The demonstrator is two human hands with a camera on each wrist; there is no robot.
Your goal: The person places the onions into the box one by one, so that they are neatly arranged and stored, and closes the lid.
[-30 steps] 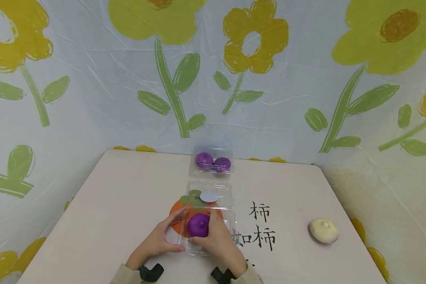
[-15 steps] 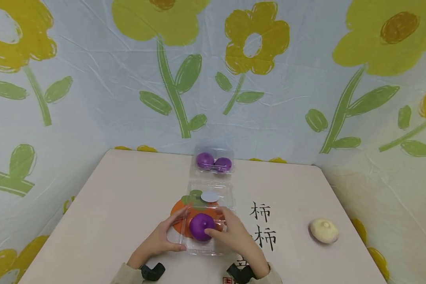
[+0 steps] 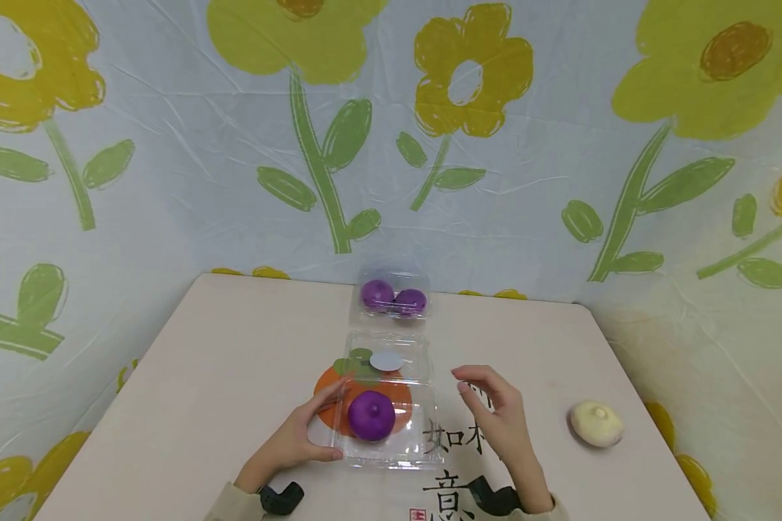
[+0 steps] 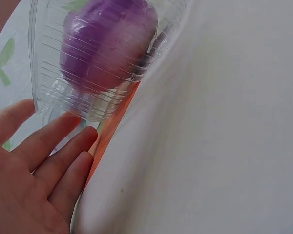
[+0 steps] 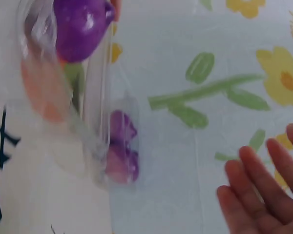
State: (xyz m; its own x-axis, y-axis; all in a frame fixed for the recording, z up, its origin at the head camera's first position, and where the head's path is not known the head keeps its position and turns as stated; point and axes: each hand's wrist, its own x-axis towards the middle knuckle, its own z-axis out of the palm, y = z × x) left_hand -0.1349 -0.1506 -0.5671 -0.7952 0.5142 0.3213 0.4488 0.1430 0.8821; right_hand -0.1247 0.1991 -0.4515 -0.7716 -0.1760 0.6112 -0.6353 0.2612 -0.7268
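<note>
- Where the open clear box lies near the middle of the tabletop's near edge, its walls are so transparent that the rim is hard to trace; the raised lid behind it shows mainly by its round white sticker.
- The orange print under the box is partly covered, and the black characters to its right are partly hidden by the right hand.
- In the right wrist view the box and the purple bun are blurred and cut off at the top edge.
- A second, closed box with two purple buns sits at the far edge; a pale bun lies near the right edge.
- Half a second ago the right hand's fingers touched the purple bun; now that hand is off the box, to its right, and the bun lies alone in the tray.
- The left hand has stayed at the box's left side.
- Left fingers lie nearly straight against the box wall, thumb along its near edge.
- The right hand hovers above the tabletop, fingers loosely spread, holding nothing.
</note>
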